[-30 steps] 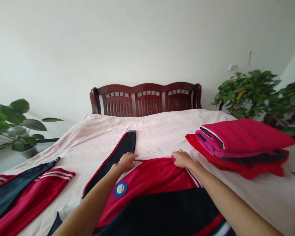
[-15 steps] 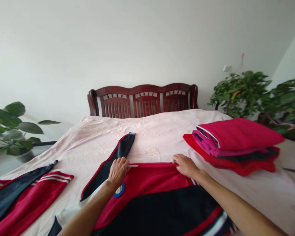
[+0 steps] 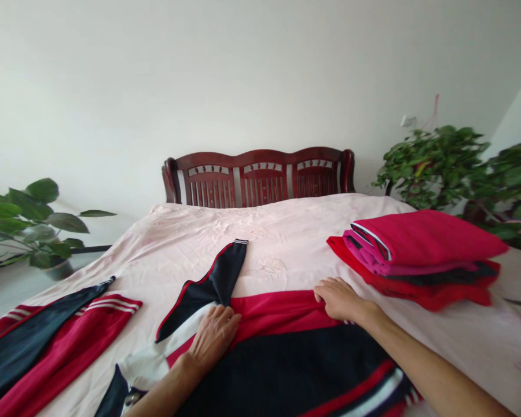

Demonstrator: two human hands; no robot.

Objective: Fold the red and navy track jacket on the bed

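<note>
A red, navy and white tracksuit jacket point(image 3: 286, 359) lies spread on the bed in front of me, with stripes on its lower right part. My left hand point(image 3: 215, 336) is on its left side by the white panel, fingers bent into the cloth and the fingertips hidden. At the right end of the red top edge, my right hand point(image 3: 341, 298) grips the fabric between thumb and curled fingers. A navy sleeve point(image 3: 226, 272) with red piping and a striped cuff stretches away beyond my left hand, creased partway along.
Folded red and pink clothes point(image 3: 425, 243) are stacked on the right of the bed. Navy and red striped garments point(image 3: 69, 341) lie at the left. A pale pink sheet point(image 3: 286, 223) covers the bed, below a dark wooden headboard point(image 3: 260, 174). Potted plants point(image 3: 39, 223) stand on both sides.
My left hand has come nearer to me, over where the round blue patch showed. The sleeve has become more creased. My right hand stays at the top edge, and the view has turned slightly left.
</note>
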